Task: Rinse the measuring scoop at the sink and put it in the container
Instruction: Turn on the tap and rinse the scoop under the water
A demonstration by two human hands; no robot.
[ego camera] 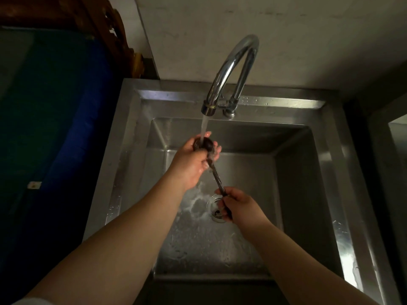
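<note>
A dark long-handled measuring scoop (217, 178) is held over the steel sink (339, 172). Its round bowl sits under the running stream of water from the curved chrome tap (231, 69). My left hand (193, 161) wraps around the scoop's bowl, fingers curled over it in the water. My right hand (237, 204) grips the far end of the handle, lower and nearer to me, above the drain (214, 208). No container is in view.
Water splashes on the sink floor around the drain. A dark blue surface (66, 106) lies left of the sink, with a wooden object (110, 29) behind it. A pale wall stands behind the tap. A second steel edge (396, 139) shows at the right.
</note>
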